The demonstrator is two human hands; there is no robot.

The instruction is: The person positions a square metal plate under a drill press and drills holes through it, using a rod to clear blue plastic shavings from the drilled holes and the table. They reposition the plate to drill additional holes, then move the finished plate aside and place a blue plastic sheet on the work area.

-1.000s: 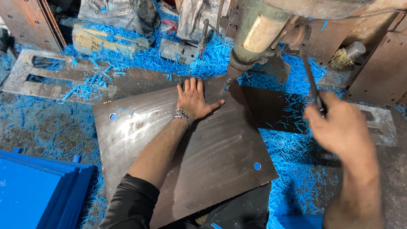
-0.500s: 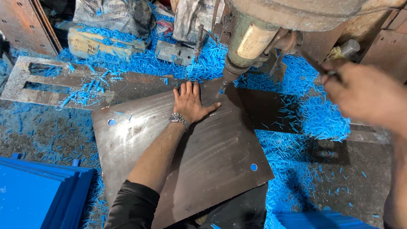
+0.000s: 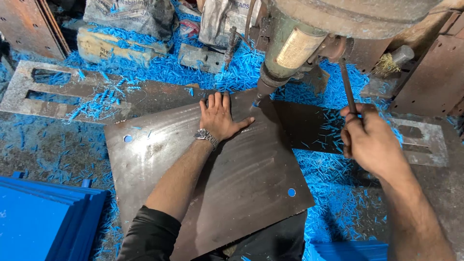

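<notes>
Under the drill spindle, a dark steel plate with 2 visible holes is laid flat on the worktop and is pressed down by the left hand, fingers spread flat near its far edge. The thin feed lever is gripped in the closed right hand. Blue shavings are scattered around the plate, and stacked blue panels are seen at the lower left.

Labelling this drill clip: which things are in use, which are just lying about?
In use:
- left hand flat on steel plate
- right hand gripping feed lever
- drill head

Lying about:
- blue shavings
- slotted plate
- blue sheet stack
- sacks
</notes>
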